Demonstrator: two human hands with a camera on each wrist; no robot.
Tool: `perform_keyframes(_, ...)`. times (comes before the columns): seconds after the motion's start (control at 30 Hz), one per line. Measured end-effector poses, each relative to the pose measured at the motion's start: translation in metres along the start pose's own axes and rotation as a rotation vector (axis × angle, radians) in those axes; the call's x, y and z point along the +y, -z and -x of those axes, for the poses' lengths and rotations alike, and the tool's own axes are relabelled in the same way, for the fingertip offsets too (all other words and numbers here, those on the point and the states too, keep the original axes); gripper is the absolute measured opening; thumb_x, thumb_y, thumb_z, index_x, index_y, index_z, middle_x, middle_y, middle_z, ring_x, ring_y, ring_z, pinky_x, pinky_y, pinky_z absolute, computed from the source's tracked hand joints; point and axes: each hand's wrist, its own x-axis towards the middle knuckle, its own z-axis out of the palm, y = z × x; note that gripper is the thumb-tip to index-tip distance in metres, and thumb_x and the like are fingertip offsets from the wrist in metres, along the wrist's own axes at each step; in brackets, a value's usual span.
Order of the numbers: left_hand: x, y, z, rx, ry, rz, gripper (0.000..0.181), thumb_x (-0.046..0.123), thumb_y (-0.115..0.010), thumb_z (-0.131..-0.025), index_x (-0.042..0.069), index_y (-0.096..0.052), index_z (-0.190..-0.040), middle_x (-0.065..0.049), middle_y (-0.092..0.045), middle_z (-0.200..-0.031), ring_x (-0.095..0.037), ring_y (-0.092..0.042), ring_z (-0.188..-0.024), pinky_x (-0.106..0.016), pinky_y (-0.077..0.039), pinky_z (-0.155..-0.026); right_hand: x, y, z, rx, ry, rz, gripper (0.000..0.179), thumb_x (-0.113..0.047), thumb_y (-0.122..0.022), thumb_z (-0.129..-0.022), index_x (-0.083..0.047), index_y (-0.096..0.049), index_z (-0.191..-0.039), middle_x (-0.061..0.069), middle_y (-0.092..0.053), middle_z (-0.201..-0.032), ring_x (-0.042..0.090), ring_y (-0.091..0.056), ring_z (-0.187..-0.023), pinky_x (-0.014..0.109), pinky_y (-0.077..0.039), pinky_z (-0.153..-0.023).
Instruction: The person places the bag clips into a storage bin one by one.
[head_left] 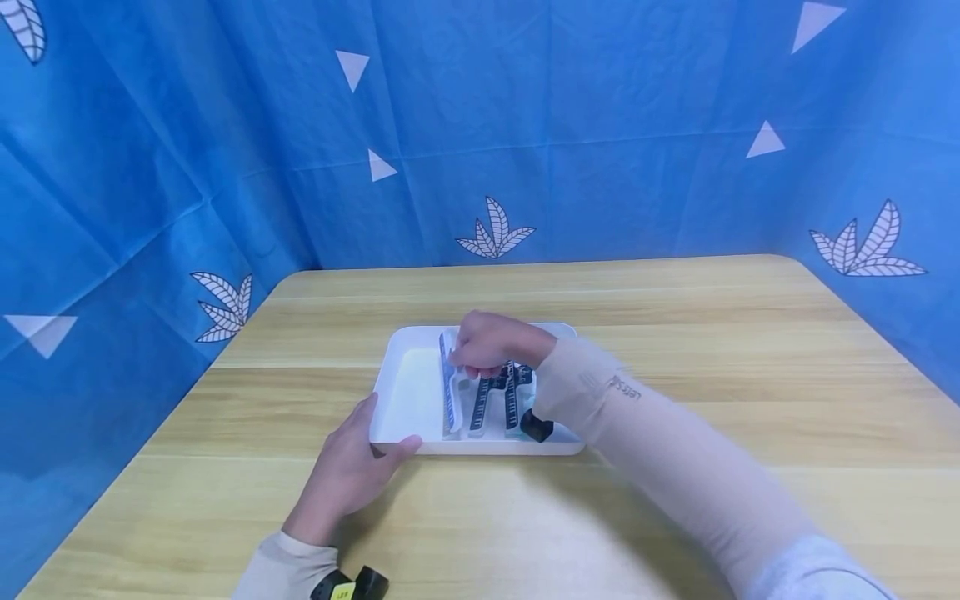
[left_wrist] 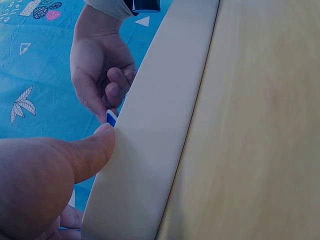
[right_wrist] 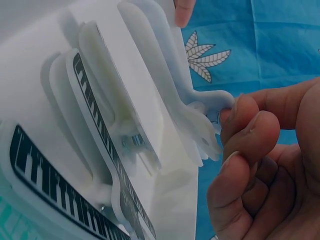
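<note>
A white rectangular tray (head_left: pixel 411 392) sits on the table with several long plastic spring clips in it. My left hand (head_left: pixel 351 467) grips the tray's near left corner, its thumb on the front wall. My right hand (head_left: pixel 491 343) reaches over the tray and pinches the end of a white and blue clip (right_wrist: pixel 170 60) between thumb and fingers. That clip stands on edge, left of the others. A dark-striped clip (head_left: pixel 480 407) and another dark-striped clip (head_left: pixel 512 404) are beside it on the right. The right forearm hides part of the tray's right side.
The light wooden table (head_left: pixel 675 325) extends on all sides of the tray. A blue curtain (head_left: pixel 622 100) with leaf and triangle prints hangs behind it and along both sides. A black wrist camera (head_left: pixel 537 426) overlaps the tray's right part in the head view.
</note>
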Motion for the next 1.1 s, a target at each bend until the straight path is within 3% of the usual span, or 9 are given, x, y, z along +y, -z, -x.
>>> perform_keyframes(0.13, 0.0, 0.0, 0.0, -0.001, 0.011, -0.002, 0.091, 0.048, -0.065, -0.09, 0.002, -0.018, -0.153, -0.023, -0.029, -0.153, -0.045, -0.036, -0.133, -0.061, -0.03, -0.106, -0.002, -0.002, -0.002, 0.002, 0.018, 0.004, 0.04, -0.024, -0.058, -0.098, -0.007, -0.062, -0.061, 0.001, -0.052, -0.055, 0.013, -0.046, -0.048, 0.023, -0.044, -0.054)
perform_keyframes(0.47, 0.001, -0.002, -0.001, 0.003, 0.027, 0.005, 0.089, 0.046, -0.066, -0.09, 0.003, -0.02, -0.153, -0.023, -0.032, -0.151, -0.043, -0.04, -0.13, -0.061, -0.032, -0.105, -0.008, -0.007, -0.008, 0.007, 0.036, 0.007, 0.041, -0.021, -0.057, -0.097, -0.009, -0.058, -0.058, 0.001, -0.051, -0.055, 0.014, -0.048, -0.049, 0.024, -0.045, -0.055)
perform_keyframes(0.77, 0.003, -0.003, 0.0, 0.013, 0.018, 0.012, 0.085, 0.041, -0.068, -0.09, 0.005, -0.023, -0.153, -0.021, -0.035, -0.15, -0.041, -0.043, -0.128, -0.06, -0.034, -0.104, -0.01, -0.011, -0.014, 0.014, -0.015, -0.007, 0.03, -0.021, -0.058, -0.097, -0.002, -0.073, -0.079, 0.002, -0.054, -0.058, 0.014, -0.052, -0.053, 0.026, -0.048, -0.06)
perform_keyframes(1.1, 0.005, -0.003, 0.0, 0.013, 0.031, 0.005, 0.084, 0.041, -0.068, -0.09, 0.007, -0.023, -0.153, -0.02, -0.034, -0.151, -0.042, -0.043, -0.128, -0.061, -0.034, -0.103, -0.004, -0.007, -0.008, 0.02, -0.021, 0.014, 0.029, -0.023, -0.058, -0.097, -0.003, -0.073, -0.082, 0.001, -0.055, -0.06, 0.013, -0.05, -0.052, 0.025, -0.047, -0.058)
